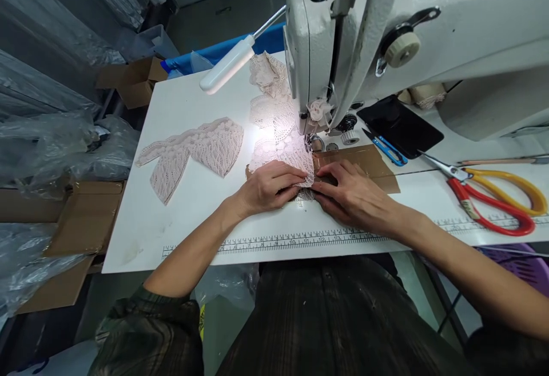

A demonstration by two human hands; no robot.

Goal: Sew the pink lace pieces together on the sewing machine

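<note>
A pale pink lace piece (281,153) lies under the needle area of the white sewing machine (309,67), lit by a small lamp. My left hand (274,186) rests on its front part, fingers curled together and pressing the lace. On the other side, my right hand (349,193) pinches the lace's right edge between thumb and fingers. Both hands meet just in front of the presser foot (307,143). Beneath the right fingers runs brown tape (373,167) stuck to the table. More lace (274,79) trails behind the lit piece.
Another lace piece (214,144) lies on the white table (128,216) at left. To the right are a black phone-like slab (401,124), blue thread snips (390,150) and red-and-yellow scissors (493,196). A printed ruler (274,243) follows the front edge. Cardboard boxes (92,210) stand left.
</note>
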